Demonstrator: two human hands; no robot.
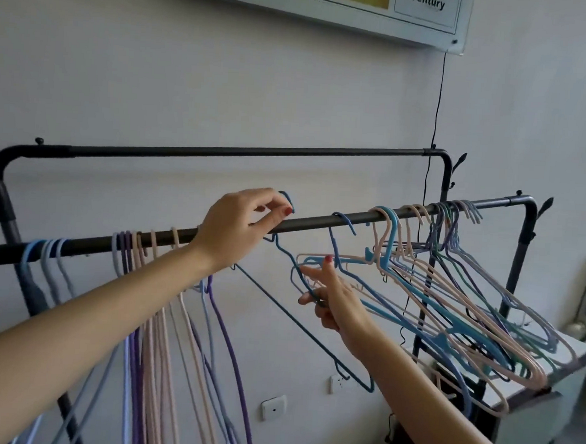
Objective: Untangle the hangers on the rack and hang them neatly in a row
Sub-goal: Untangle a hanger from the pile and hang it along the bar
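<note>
Nearest, toward six o'clock, two bare forearms are extended up into the scene. The right hand (pixel 332 293) is seen at about four o'clock of centre, its fingers curled round the shoulder of a dark blue hanger (pixel 299 321), with the forefinger stretched up toward a tangled bunch of hangers (pixel 451 300). The left hand (pixel 239 229) is raised at centre, and the hook of the same dark blue hanger is pinched between its thumb and forefinger just above the front rail (pixel 319 223) of the rack; the hook appears not yet seated.

The task is judged roughly half done. At eight o'clock a sorted row of hangers (pixel 161 334) in blue, purple and pink is hung straight down from the rail. At three o'clock the bunch is left crowded and splayed sideways, with frames interlocked, so these are judged still to be separated and spread out.

No containers are shown. Farther back, the rear rail (pixel 254 152) is seen bare, and at twelve o'clock a wall sign (pixel 332 8) is mounted.
</note>
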